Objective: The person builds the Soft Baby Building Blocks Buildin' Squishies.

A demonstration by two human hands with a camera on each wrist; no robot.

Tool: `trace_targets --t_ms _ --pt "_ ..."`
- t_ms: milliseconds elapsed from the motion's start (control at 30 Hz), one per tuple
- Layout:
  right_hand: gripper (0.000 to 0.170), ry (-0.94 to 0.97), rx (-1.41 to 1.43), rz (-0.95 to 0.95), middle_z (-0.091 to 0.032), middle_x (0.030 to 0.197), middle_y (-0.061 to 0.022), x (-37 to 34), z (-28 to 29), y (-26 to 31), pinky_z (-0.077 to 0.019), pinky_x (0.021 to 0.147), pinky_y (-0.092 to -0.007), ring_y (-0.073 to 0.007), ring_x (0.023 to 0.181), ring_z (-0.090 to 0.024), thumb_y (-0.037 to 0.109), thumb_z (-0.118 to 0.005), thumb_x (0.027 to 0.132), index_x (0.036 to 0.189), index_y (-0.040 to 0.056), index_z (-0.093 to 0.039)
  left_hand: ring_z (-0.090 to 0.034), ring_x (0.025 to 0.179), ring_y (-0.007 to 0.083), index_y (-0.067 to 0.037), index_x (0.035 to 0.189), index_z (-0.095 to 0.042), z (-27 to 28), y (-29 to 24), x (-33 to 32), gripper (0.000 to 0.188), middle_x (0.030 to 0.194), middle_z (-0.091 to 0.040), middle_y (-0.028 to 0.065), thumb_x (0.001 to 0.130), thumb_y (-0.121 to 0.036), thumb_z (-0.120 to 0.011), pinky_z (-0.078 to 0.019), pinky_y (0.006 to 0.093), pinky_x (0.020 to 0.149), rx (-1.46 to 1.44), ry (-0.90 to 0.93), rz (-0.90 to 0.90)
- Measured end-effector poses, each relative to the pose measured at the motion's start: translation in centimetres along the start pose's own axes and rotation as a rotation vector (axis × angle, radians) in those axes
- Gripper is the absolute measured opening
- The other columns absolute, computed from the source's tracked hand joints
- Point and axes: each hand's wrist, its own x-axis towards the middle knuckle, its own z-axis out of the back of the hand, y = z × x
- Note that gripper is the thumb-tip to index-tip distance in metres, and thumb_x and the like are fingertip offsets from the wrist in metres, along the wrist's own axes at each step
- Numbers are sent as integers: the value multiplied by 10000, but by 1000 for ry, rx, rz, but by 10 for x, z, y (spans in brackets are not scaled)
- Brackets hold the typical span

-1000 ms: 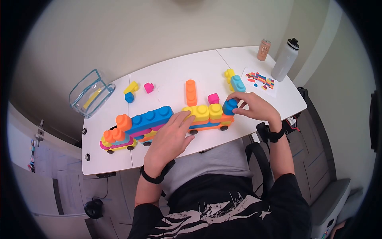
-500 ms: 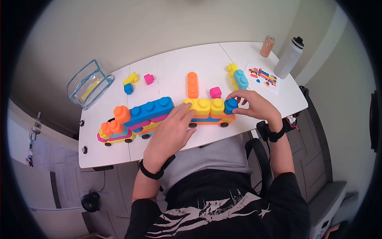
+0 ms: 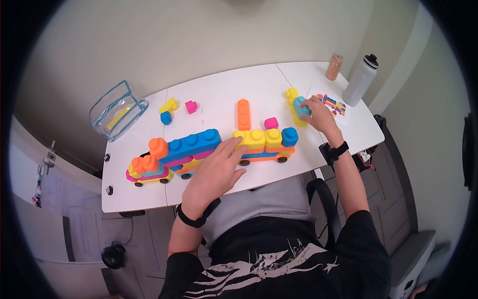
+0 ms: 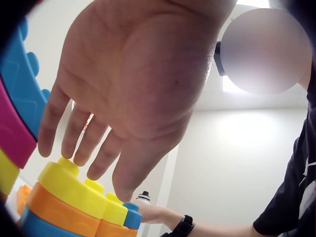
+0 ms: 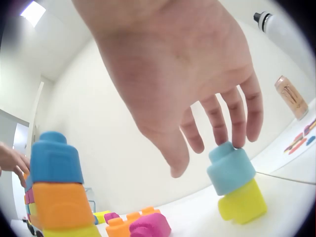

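Note:
A wheeled row of stacked bricks stands on the table (image 3: pixel 269 172). Fingers of the left hand (image 3: pixel 213 172) rest at the left end of its right car, by the yellow brick (image 3: pixel 250 140); in the left wrist view they hang relaxed over that yellow brick (image 4: pixel 69 185). The blue brick (image 3: pixel 290 135) sits on the car's right end. At the light blue brick (image 3: pixel 300 107), on a yellow piece (image 3: pixel 291 93), is the right hand (image 3: pixel 322 117). The right wrist view has its loosely extended fingertips touching or just above the light blue brick (image 5: pixel 231 169), thumb apart.
An orange brick (image 3: pixel 243 115) and a pink brick (image 3: pixel 271 123) lie behind the right car. Farther left are yellow, blue and pink pieces and a clear case (image 3: pixel 115 113). A picture sheet (image 3: pixel 341 117), a can (image 3: pixel 334 67) and a bottle (image 3: pixel 360 80) stand or lie at the right.
The right hand has let go of the blue brick, which stays on the car, and has moved back and right to the light blue brick. The left hand has stayed by the yellow brick.

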Motion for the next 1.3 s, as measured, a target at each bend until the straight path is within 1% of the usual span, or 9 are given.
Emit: trace_targets --t_ms 133,300,467,600,767,1000,1100,1233,1300 --pt "328 44 40 -54 -678 1218 -162 7 1 -2 -589 928 -442 -371 1077 -711 85 -824 856 1170 81 -729 -548 1433 385 -38 1418 -619 1 0 -2 549 1564 -557 189 920 -162 -814 -524 461 1124 -10 -1 -9" --pt "252 -99 165 113 -659 1198 -151 3 -3 31 -582 888 -426 -340 1013 -698 33 -746 930 1177 49 -702 -546 1434 386 -39 1420 -617 1 1 -3 549 1564 -554 192 921 -160 -811 -516 462 1133 -9 -1 -9" --pt "256 233 194 227 -662 1220 -140 5 -30 34 -562 958 -432 -347 1108 -673 19 -764 915 1160 63 -704 -544 1432 392 -36 1427 -610 2 1 -2 558 1565 -550 192 922 -159 -810 -509 464 1140 -14 6 -13" --pt "268 266 282 282 -668 1212 -139 6 -27 15 -552 992 -453 -355 1169 -654 54 -785 906 1162 78 -708 -544 1432 393 -34 1428 -609 2 3 -4 560 1562 -553 192 921 -160 -810 -507 465 1142 -13 -1 -7" --pt "425 -30 -87 26 -639 1329 -96 -6 -33 1 -579 1014 -456 -345 1242 -625 181 -882 830 1225 161 -727 -545 1432 388 -32 1430 -608 2 1 -4 564 1556 -557 196 920 -162 -812 -510 467 1136 -9 -11 -19" --pt "456 57 -246 -119 -650 1220 -83 -6 -37 13 -620 918 -441 -304 1203 -663 209 -928 762 1169 181 -725 -545 1433 387 -31 1427 -610 6 0 -4 559 1559 -556 195 921 -163 -810 -515 464 1132 -1 -23 -26" --pt "395 21 -275 -176 -666 1207 -80 -4 -40 10 -610 902 -452 -298 1170 -687 225 -903 811 1140 166 -693 -547 1433 379 -32 1423 -612 8 -2 -3 556 1560 -558 190 921 -161 -812 -524 459 1124 2 -22 -22" --pt "387 -140 -218 -134 -689 1252 -94 -2 -33 -23 -608 899 -422 -297 1107 -704 182 -868 853 1193 139 -688 -556 1427 367 -36 1420 -615 10 -2 -2 555 1557 -566 177 919 -162 -817 -539 449 1109 3 -22 -13" --pt "352 -133 177 -9 -711 1296 -112 0 -22 -42 -584 952 -415 -353 1137 -688 142 -833 883 1203 83 -698 -562 1422 365 -37 1420 -616 10 -1 -2 555 1556 -568 174 918 -161 -818 -542 445 1106 -1 -22 -7"
